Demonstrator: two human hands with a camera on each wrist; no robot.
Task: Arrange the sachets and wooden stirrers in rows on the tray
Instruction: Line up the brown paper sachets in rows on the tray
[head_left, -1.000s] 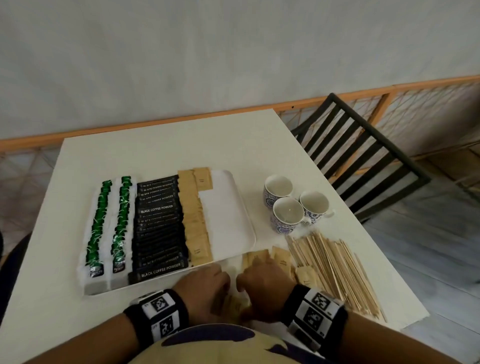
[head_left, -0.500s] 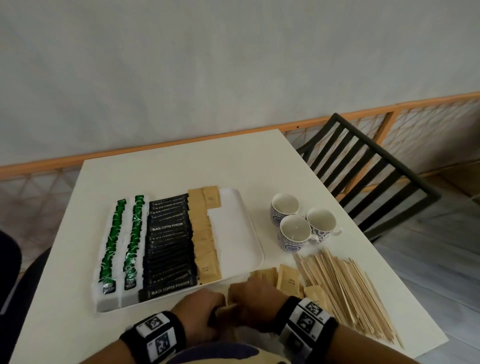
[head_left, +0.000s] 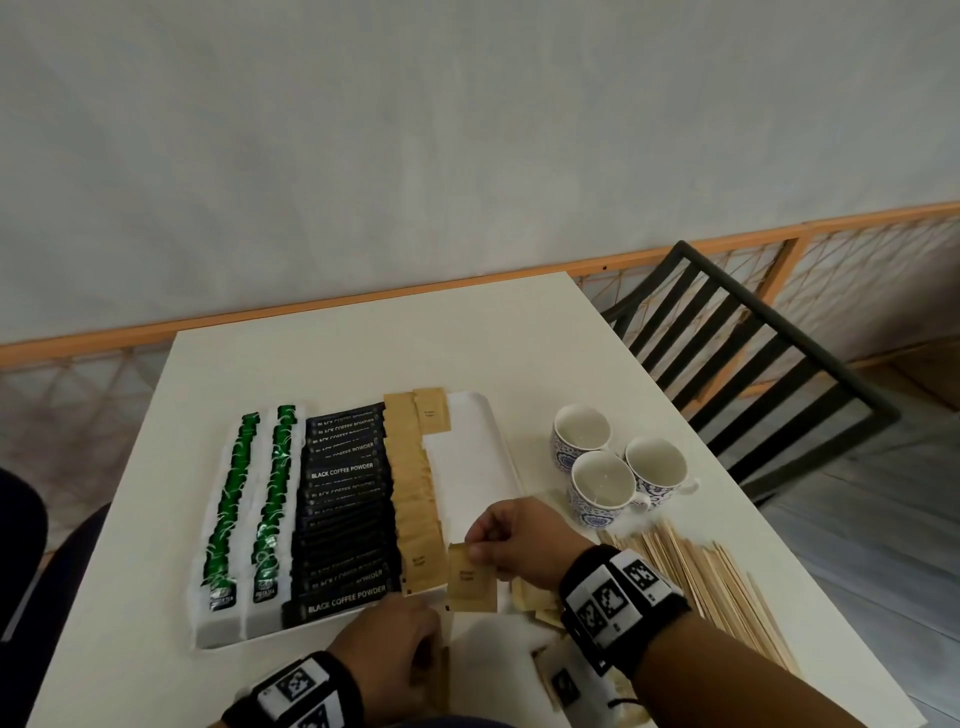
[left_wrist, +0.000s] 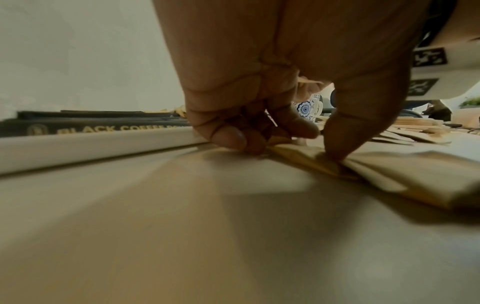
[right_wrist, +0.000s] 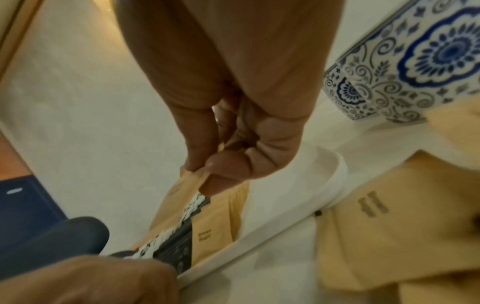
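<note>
The white tray holds two rows of green sachets, a row of black coffee sachets and a row of brown sachets. My right hand pinches one brown sachet by its top edge, just over the tray's near right corner; the right wrist view shows thumb and forefinger on it. My left hand lies on the table in front of the tray. Its curled fingers and thumb pinch loose brown sachets. Wooden stirrers lie in a heap to the right.
Three blue-patterned cups stand right of the tray, close to my right hand. More loose brown sachets lie under my right wrist. A black slatted chair stands beyond the table's right edge. The tray's right strip is bare.
My right hand has lifted one brown sachet out of the loose pile and carried it forward to the tray's near right corner. The left hand has stayed by the pile.
</note>
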